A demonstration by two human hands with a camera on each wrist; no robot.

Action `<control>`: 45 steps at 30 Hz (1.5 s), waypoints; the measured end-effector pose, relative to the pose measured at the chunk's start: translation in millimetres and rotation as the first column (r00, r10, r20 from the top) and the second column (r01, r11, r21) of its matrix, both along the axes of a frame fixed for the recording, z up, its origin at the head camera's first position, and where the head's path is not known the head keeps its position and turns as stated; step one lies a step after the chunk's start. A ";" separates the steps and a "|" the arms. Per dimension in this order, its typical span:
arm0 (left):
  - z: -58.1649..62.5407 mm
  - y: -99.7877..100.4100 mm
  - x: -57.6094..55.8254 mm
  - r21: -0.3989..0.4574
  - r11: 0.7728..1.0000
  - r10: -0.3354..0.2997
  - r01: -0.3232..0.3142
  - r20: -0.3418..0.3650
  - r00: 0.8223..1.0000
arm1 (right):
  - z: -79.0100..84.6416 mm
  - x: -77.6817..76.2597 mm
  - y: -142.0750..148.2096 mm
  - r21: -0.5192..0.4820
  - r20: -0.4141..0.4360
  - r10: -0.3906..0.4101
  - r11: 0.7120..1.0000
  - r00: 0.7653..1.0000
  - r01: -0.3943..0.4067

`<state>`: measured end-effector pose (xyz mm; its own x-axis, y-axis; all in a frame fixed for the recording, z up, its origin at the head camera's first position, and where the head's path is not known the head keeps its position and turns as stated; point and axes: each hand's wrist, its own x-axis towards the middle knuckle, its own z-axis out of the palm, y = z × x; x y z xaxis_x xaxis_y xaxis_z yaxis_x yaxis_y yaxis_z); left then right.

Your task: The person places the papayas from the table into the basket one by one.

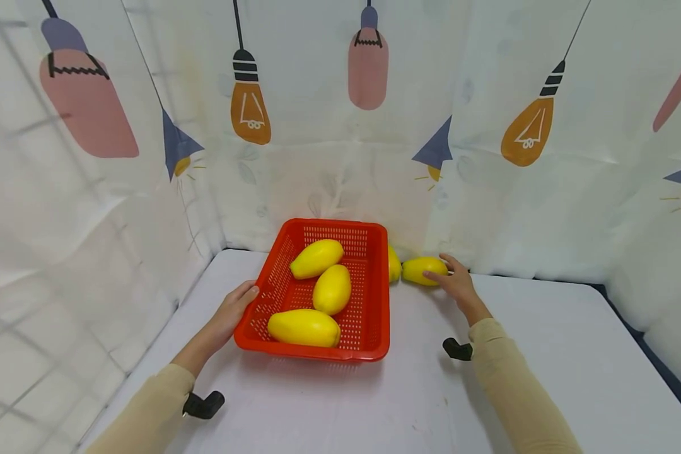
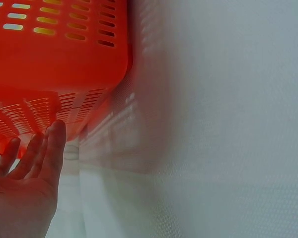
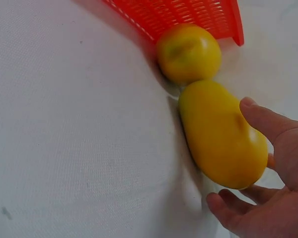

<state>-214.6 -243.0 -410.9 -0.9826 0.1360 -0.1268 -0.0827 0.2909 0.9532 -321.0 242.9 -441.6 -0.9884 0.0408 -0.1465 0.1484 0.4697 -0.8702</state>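
Observation:
A red plastic basket [image 1: 377, 277] with slotted sides stands on the table and holds three yellow papayas, one at the back [image 1: 316, 258], one in the middle [image 1: 331, 290] and one in front [image 1: 303, 328]. My left hand [image 1: 235, 309] rests against the basket's left side; in the left wrist view its fingers [image 2: 54, 148] look straight along the outer wall. Right of the basket, my right hand [image 1: 456, 280] is spread around the outer end of another papaya [image 3: 221, 134], thumb and fingers apart. Between that one and the basket lies a further papaya [image 3: 188, 53], partly hidden in the head view.
The white tabletop [image 1: 420, 391] ends at a printed cloth curtain [image 1: 329, 164] just behind the basket and fruit. More curtain [image 1: 45, 221] hangs along the left side. Black mounts stick out from the left cuff [image 1: 203, 405] and the right cuff [image 1: 457, 349].

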 end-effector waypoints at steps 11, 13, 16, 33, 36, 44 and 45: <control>0.4 0.6 1.6 0.009 1.000 -0.001 0.001 -0.002 1.000 | 0.2 -1.1 -3.8 -0.006 0.000 -0.007 1.000 1.000 0.007; 0.3 0.7 1.3 0.012 1.000 -0.001 0.001 -0.002 1.000 | 0.5 -1.1 -4.0 -0.005 0.001 -0.014 1.000 1.000 0.014; 0.1 0.5 1.2 0.017 1.000 -0.001 0.001 0.003 1.000 | 1.6 -0.7 -4.6 0.001 0.000 -0.023 1.000 1.000 0.023; -2.7 -0.2 -0.9 -0.025 1.000 -0.002 0.002 0.008 1.000 | 7.7 3.6 -6.5 -0.024 -0.073 -0.077 0.997 0.994 0.075; -3.2 -0.3 -1.4 -0.029 1.000 0.005 -0.005 0.006 1.000 | 11.0 4.3 -6.4 -0.038 -0.089 -0.080 0.996 0.993 0.077; -3.8 -0.9 -2.0 -0.038 0.999 0.000 0.001 0.005 1.000 | 22.1 5.2 -11.9 -0.067 -0.099 -0.095 0.994 0.991 0.088; -4.1 -1.0 -2.0 -0.038 0.999 0.002 -0.002 0.005 1.000 | 23.8 5.2 -12.9 -0.075 -0.099 -0.098 0.993 0.990 0.090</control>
<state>-216.5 -244.0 -415.0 -0.9822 0.1293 -0.1364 -0.0877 0.3265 0.9411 -315.8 230.1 -417.8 -0.9906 0.1274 -0.0502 0.0971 0.3954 -0.9134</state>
